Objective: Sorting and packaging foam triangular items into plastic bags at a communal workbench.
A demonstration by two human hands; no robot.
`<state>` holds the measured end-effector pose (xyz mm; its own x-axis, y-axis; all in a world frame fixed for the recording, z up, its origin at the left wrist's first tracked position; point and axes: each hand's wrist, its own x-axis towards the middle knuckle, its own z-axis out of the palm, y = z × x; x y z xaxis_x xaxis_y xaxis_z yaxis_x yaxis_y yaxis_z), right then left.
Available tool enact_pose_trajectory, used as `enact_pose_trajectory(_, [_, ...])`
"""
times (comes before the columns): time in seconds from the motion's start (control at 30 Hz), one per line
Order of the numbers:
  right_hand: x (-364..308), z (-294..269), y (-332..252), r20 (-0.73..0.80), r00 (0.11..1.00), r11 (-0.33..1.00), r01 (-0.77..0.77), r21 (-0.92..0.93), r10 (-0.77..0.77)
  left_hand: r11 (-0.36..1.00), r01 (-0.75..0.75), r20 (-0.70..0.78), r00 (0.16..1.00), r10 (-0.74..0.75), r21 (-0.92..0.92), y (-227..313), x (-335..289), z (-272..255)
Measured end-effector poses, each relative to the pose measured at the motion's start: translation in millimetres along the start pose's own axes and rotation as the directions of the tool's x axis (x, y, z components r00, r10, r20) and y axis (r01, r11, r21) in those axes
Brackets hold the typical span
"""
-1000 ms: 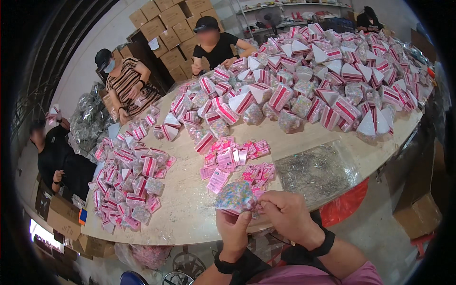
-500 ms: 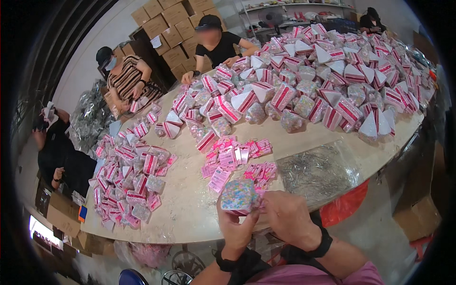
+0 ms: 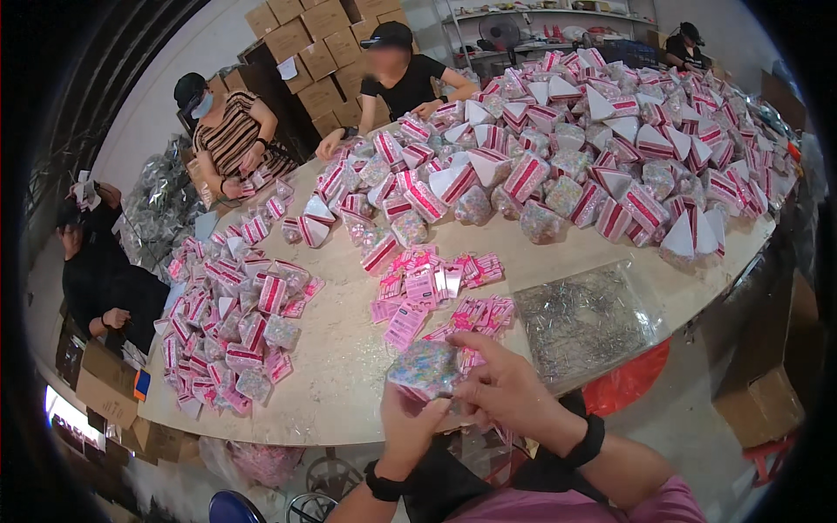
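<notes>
My left hand (image 3: pixel 408 429) holds a clear-wrapped, cake-slice-shaped item (image 3: pixel 424 366) from below, its speckled pastel face turned up. At the item's right side, the thumb and fingers of my right hand (image 3: pixel 514 388) are closed in a pinch. A pink card (image 3: pixel 471 359) shows between that hand and the item; how it is attached is hidden. Just beyond my hands lie loose pink cards (image 3: pixel 420 288). To their right, many thin metal pins (image 3: pixel 580 322) lie on a clear plastic sheet or shallow tray, which I cannot tell apart.
A large heap of wrapped slices (image 3: pixel 540 166) covers the table's far side; a smaller heap (image 3: pixel 231 327) sits at left. Around the wooden table (image 3: pixel 340 366) are several co-workers. Cardboard boxes (image 3: pixel 314 44) are stacked behind, and an open carton (image 3: pixel 767 366) stands at right.
Both hands and the wrapped slice have shifted slightly left. My right hand has turned, showing its fingers and thumb more plainly. The person at far left has lowered their head.
</notes>
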<state>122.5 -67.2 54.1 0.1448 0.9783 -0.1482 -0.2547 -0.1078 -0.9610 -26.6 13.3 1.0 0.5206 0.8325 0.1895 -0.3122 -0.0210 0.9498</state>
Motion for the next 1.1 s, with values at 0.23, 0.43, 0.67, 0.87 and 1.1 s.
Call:
enact_pose_trajectory(0.23, [-10.7,-34.7,11.2,0.065,0.861,0.617,0.412,-0.67,-0.504,0.977,0.033,-0.208,0.978,0.012,0.21,47.1,45.3,-129.7])
enact_pose_trajectory(0.43, [-21.4,-104.9,-2.3,-0.141,0.876,0.53,0.145,-0.836,-0.462,0.433,0.083,-0.337,0.762,0.552,0.898,107.1,98.7,-216.9])
enact_pose_trajectory(0.67, [-21.6,-145.6,7.0,-0.103,0.904,0.057,-0.087,-0.995,-0.414,0.415,-0.124,0.127,0.992,0.021,0.901,34.2,121.2,-110.4])
enact_pose_trajectory(0.87, [-4.2,-158.3,17.3,-0.002,0.938,0.072,0.025,-0.997,-0.346,0.12,-0.236,0.25,0.961,-0.12,0.964,-11.7,135.9,-78.8])
enact_pose_trajectory(1.1, [-2.9,-161.3,15.7,-0.028,0.91,0.178,0.05,-0.983,-0.413,0.095,-0.261,0.269,0.959,-0.087,0.961,-8.2,137.6,-69.1])
